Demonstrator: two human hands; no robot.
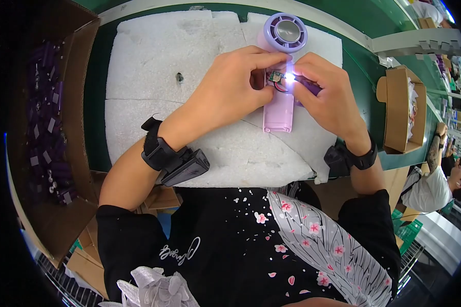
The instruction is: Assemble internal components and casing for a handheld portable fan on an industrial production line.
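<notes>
The lilac handheld fan (pixel 286 33) lies at upper centre of frame. Left hand (pixel 230 84): half curled, thumb and forefinger gripping its opened handle (pixel 278 113). Right hand (pixel 329 89): pinched on a dark purple part (pixel 311 86), partly hidden. Glare masks part of the circuit board (pixel 276 76).

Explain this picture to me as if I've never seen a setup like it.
There is no machine here, just a person's two bare hands. The one picture comes from a wide fisheye camera on that person's head, looking down, so straight edges bend near the rim. On a white foam sheet is a lilac fan-like device: its round head at the far end, its handle casing open, showing a green circuit board beside a bright glow. The left hand steadies the casing; the right hand pinches a dark purple part close to the glow. A cardboard box of purple pieces stands at the left.
</notes>
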